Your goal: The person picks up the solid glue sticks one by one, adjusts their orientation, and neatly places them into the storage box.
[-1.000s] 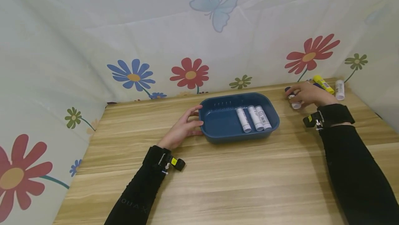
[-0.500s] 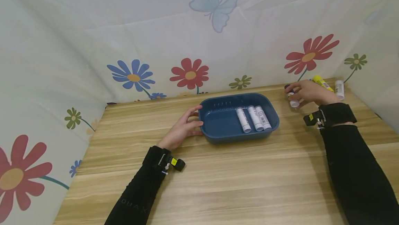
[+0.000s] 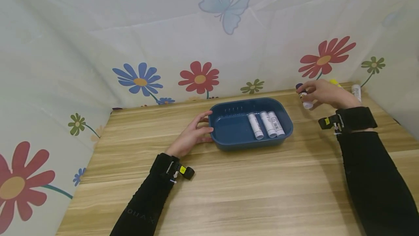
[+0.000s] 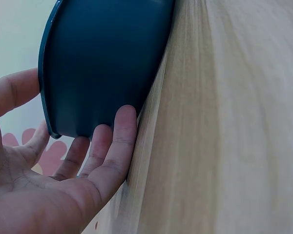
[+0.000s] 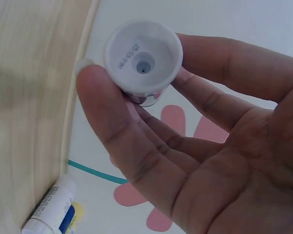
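My right hand (image 3: 330,94) holds a glue stick (image 3: 307,104) with a dark cap and a white base, pinched between thumb and fingers at the table's back right. In the right wrist view the round base of this glue stick (image 5: 156,41) faces the camera. My left hand (image 3: 186,138) rests against the left end of a dark blue plastic basin (image 3: 229,128), its fingers spread. The left wrist view shows fingertips touching the outer wall of the basin (image 4: 102,63). Inside, three white glue sticks (image 3: 256,126) lie side by side at the right end.
Behind my right hand, a yellow glue stick (image 3: 334,82) is mostly hidden, and a white glue stick (image 3: 356,91) lies beside it. A white flower-printed curtain (image 3: 176,39) borders the wooden table (image 3: 248,192) at the back and sides.
My right hand has lifted the dark-capped glue stick slightly off the table, now covering more of the yellow one. The left hand and basin have stayed in place.
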A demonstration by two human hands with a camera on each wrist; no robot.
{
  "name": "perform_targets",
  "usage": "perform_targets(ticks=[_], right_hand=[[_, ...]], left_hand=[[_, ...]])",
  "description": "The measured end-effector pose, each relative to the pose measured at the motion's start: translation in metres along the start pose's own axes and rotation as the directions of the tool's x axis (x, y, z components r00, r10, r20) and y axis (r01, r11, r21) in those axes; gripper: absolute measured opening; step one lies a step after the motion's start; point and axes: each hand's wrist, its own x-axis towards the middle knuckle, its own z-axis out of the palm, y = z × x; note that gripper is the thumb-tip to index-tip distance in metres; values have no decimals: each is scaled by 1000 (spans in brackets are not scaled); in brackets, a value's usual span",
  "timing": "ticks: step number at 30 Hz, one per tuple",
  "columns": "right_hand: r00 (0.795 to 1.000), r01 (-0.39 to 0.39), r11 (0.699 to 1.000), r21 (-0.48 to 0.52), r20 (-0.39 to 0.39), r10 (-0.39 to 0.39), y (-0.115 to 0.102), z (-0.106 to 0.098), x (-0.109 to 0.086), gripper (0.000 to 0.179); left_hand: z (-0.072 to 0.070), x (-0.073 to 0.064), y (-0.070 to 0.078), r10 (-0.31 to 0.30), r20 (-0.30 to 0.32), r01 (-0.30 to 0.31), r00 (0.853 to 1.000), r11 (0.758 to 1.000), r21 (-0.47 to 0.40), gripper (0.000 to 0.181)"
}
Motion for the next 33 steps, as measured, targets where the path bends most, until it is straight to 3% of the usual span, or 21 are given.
perform_targets(ticks=[33], right_hand=[[993, 104, 990, -93, -52, -109, -48, 6, -21, 38]], left_hand=[[-1, 1, 0, -3, -4, 3, 1000, 1000, 4, 56]])
